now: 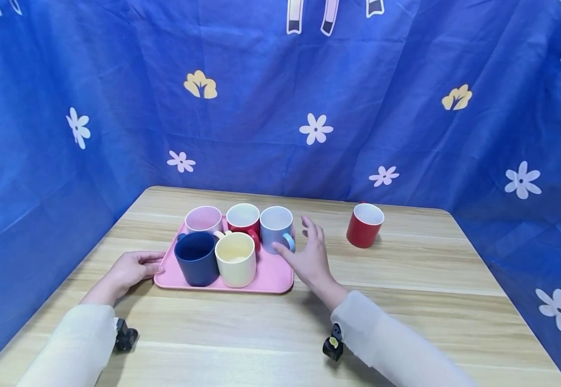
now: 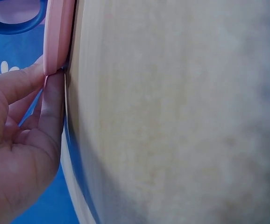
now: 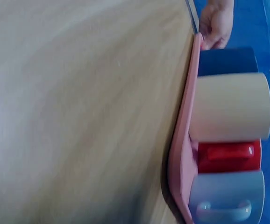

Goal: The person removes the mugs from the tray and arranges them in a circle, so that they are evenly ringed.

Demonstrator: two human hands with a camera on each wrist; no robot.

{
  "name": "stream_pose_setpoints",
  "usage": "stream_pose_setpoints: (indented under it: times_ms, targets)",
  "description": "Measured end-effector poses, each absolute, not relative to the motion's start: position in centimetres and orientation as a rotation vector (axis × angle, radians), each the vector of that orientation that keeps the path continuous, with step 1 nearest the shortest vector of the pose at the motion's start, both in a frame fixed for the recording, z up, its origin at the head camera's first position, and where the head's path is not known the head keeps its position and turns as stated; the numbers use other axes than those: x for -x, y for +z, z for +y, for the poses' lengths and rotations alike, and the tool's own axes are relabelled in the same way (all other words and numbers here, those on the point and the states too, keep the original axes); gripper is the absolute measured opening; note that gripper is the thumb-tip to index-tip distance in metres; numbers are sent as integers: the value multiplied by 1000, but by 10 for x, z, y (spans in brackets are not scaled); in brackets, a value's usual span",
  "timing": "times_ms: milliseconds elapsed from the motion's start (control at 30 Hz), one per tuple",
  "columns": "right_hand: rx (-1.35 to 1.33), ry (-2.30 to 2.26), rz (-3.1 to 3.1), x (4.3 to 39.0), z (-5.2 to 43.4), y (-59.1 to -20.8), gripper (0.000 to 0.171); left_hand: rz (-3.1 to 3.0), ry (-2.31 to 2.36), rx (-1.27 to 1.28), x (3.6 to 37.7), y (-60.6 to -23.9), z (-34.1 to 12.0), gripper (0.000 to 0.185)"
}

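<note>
Five mugs crowd the pink tray (image 1: 270, 277), long axis left-right at lower centre; left hand (image 1: 130, 270) touches its edge, fingers straight; right hand (image 1: 309, 255) hovers, relaxed.

Pale wood-grain table (image 1: 406, 301), matt; smooth pink tray (image 1: 275, 279), probably plastic; mugs (image 1: 235, 259) look glazed ceramic, softly shiny; creased blue cloth backdrop (image 1: 261, 134), matt

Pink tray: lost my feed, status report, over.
Left hand touching pink tray edge. Right hand open beside light blue mug. Five mugs aboard; red cup apart on table.
</note>
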State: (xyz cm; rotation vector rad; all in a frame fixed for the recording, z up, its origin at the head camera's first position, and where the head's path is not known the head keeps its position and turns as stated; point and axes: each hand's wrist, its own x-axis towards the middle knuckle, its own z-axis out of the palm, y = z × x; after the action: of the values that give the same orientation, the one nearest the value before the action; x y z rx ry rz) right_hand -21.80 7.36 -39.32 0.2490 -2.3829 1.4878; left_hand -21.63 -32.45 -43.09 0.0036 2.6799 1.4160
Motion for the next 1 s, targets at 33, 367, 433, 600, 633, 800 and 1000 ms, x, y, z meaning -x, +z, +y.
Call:
stream_pose_setpoints:
  times_ms: [33, 367, 433, 600, 633, 800, 1000]
  targets:
    - [-265, 1489, -2391, 216, 71, -393, 90, 2677, 1422, -7, 216, -431, -325, 51]
    - [-388, 1573, -2423, 206, 46, -401, 91, 2658, 1474, -15, 216, -434, -324, 49]
    - [-391, 1552, -2449, 204, 42, -402, 91, 2661, 1473, -16, 217, -435, -324, 49]
    - [-417, 1473, -2497, 203, 32, -407, 92, 2673, 1458, -25, 216, -435, -326, 49]
    - [-421, 1466, -2504, 203, 30, -408, 93, 2683, 1449, -22, 216, -435, -326, 49]
    - [-417, 1465, -2523, 203, 21, -413, 95, 2718, 1408, -23, 216, -435, -327, 49]
    - [-422, 1508, -2513, 204, 10, -418, 98, 2720, 1414, -29, 216, -435, -327, 49]
